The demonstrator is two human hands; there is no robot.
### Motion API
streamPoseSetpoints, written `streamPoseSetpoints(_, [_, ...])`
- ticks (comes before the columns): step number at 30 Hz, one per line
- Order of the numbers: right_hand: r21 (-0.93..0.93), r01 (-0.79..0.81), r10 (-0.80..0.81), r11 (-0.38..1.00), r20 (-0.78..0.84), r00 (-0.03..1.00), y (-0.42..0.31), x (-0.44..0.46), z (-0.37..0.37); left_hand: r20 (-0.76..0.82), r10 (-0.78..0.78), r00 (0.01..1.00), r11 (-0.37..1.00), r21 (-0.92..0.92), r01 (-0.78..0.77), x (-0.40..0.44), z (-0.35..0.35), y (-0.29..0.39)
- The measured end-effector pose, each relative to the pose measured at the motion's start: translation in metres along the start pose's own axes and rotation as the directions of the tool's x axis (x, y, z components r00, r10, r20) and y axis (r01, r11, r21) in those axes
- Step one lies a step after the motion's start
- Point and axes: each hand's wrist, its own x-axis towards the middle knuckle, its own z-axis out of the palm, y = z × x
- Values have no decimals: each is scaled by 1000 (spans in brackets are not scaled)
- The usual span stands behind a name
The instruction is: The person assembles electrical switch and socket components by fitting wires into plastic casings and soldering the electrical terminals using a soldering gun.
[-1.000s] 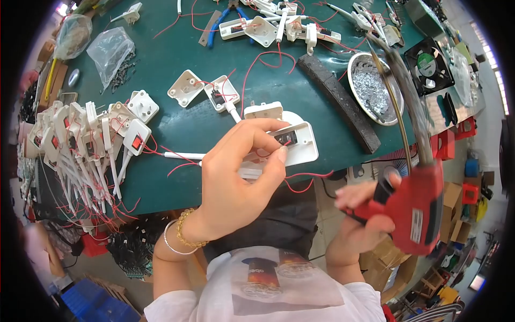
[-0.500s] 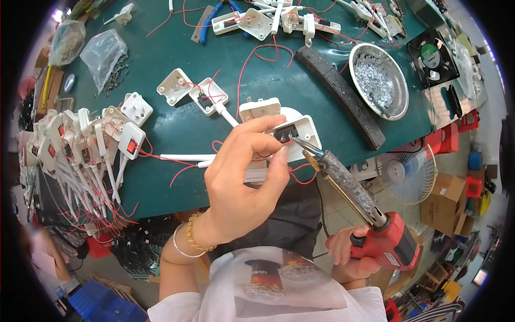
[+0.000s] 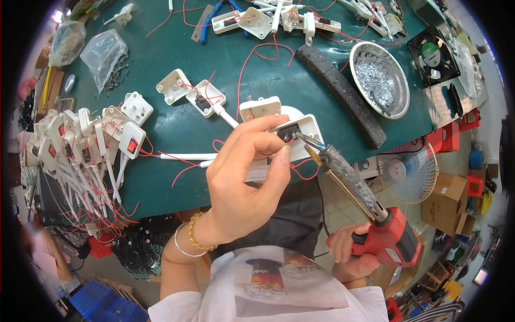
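Observation:
My left hand [image 3: 244,177] is closed in a pinch, thumb and fingers together on a thin red wire [image 3: 307,161]. Its fingertips are beside a black switch [image 3: 288,132] set in an open white plug housing [image 3: 311,127]. A soldering gun [image 3: 396,239] with a red handle is gripped in my right hand [image 3: 351,252]. The gun's tip meets the switch terminals close to my left fingertips; the exact contact is too small to make out. Left of this stands another opened white housing [image 3: 206,98] with red wires and a white cable.
A metal bowl of solder scraps [image 3: 375,80] sits beside a dark bar [image 3: 340,96]. Many wired white plugs [image 3: 80,155] are piled at the left, with more at the back near blue-handled pliers [image 3: 214,13]. A small black fan [image 3: 432,56] stands at the right.
The soldering gun's tip and the housing have shifted very slightly to the right. The opened housing on the left has moved a little left. My left hand keeps almost the same pose.

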Motion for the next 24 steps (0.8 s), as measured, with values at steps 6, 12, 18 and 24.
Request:
streamPoseSetpoints(6, [9,1,-2,1000,26,1000,2,2,-3,3,-28,1000,1000,-11,28,-1,1,1])
streamPoseSetpoints(12, [29,-297,298,954,-33,954,-15,0,-1,-11,-28,1000,999,-38,28,-1,2,-1])
streamPoseSetpoints(18, [31,-15,11,999,134,991,3,3,-11,-14,-53,998,997,-62,52,-2,1,0])
streamPoseSetpoints(24, [-55,-312,315,948,66,947,-13,0,-2,-18,-56,998,996,-72,54,-2,1,-1])
